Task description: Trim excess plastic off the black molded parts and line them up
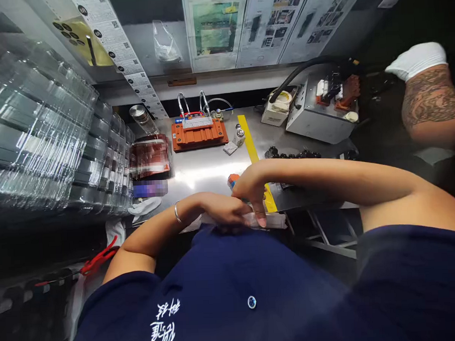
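Observation:
My left hand [225,209], with a silver bangle at the wrist, is at the near edge of the bench, close to my body. Its fingers are curled, and what they hold is hidden. My right hand [253,185] reaches across from the other side and meets it. One right finger stretches down, apart from the thumb, over a whitish translucent strip [275,220] along the edge. Behind the right hand, an orange and blue object [233,180] shows in part; I cannot tell whether the hand touches it.
An orange fixture [199,134] with two metal handles stands at the back. Stacked clear plastic trays [41,133] rise on the left. Yellow tape [250,139] crosses the metal bench. Black parts [292,155] and a grey machine [319,117] are right; another person's white-gloved hand [419,60] is beyond.

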Demonstrator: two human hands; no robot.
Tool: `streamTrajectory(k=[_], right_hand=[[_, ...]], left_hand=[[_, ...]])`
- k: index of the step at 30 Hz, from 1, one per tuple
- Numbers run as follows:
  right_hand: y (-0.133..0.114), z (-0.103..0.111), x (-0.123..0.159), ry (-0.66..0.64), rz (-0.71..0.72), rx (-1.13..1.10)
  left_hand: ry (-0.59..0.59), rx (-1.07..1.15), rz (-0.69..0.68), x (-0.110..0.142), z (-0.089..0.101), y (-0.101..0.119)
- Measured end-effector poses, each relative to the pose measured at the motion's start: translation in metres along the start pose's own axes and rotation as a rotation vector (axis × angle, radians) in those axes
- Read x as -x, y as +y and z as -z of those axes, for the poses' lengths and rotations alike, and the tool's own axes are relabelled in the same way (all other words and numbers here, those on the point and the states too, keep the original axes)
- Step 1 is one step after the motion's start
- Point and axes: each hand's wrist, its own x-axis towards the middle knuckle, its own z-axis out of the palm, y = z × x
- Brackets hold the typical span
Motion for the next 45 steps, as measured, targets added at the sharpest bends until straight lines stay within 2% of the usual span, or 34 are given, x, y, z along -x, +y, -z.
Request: streamTrajectory(k=[2,3,5,7,9,10,12,13,16,18,20,24,27,32,36,38,40,43,45], right_hand=[[0.017,0.011,-0.013,-0.268,0.006,-0.128],[0.028,0.018,-0.018,-0.285,0.031,-0.18],[0.053,0.03,-0.02,-0.062,0.119,-0.302],[0.077,0.036,-0.014,0.228,0.275,-0.48],[0.096,0.034,-0.002,0.496,0.528,-0.743],[0.102,0.03,0.004,0.571,0.673,-0.87],[0.108,0.017,0.013,0.545,0.9,-0.974],[0.108,0.01,0.015,0.499,0.95,-0.956],[0.102,-0.008,0.014,0.396,1.016,-0.816],[0.096,-0.017,0.01,0.413,1.056,-0.782],[0.09,-0.024,0.005,0.471,1.036,-0.816],[0.08,-0.037,-0.005,0.594,0.868,-0.976],[0.077,-0.043,-0.01,0.668,0.804,-1.09],[0.081,-0.044,-0.009,0.718,0.803,-1.237],[0.075,-0.045,-0.008,0.732,0.7,-1.334],[0.068,-0.046,-0.011,0.725,0.633,-1.459],[0.062,-0.047,-0.015,0.716,0.566,-1.575],[0.056,-0.049,-0.021,0.713,0.449,-1.672],[0.055,-0.05,-0.025,0.72,0.394,-1.693]], left_hand=[[-0.041,0.05,0.022,0.002,0.002,0.003],[-0.057,0.093,0.018,0.004,0.002,0.005],[-0.069,0.207,-0.003,0.011,0.003,0.005],[-0.016,0.366,-0.033,0.02,0.002,0.002],[0.086,0.551,-0.093,0.029,0.0,-0.005],[0.129,0.639,-0.131,0.033,-0.002,-0.009],[0.186,0.774,-0.203,0.039,-0.005,-0.016],[0.202,0.819,-0.227,0.041,-0.006,-0.019],[0.216,0.893,-0.251,0.042,-0.011,-0.021],[0.246,0.908,-0.26,0.042,-0.014,-0.018],[0.306,0.913,-0.27,0.041,-0.015,-0.015],[0.401,0.918,-0.275,0.042,-0.016,-0.012],[0.454,0.923,-0.276,0.044,-0.015,-0.013],[0.508,0.97,-0.369,0.046,-0.016,-0.02],[0.55,0.923,-0.431,0.044,-0.017,-0.024],[0.613,0.823,-0.399,0.045,-0.017,-0.021],[0.651,0.654,-0.297,0.046,-0.017,-0.014],[0.6,0.222,-0.079,0.047,-0.016,0.002],[0.621,-0.103,0.029,0.046,-0.017,0.011]])
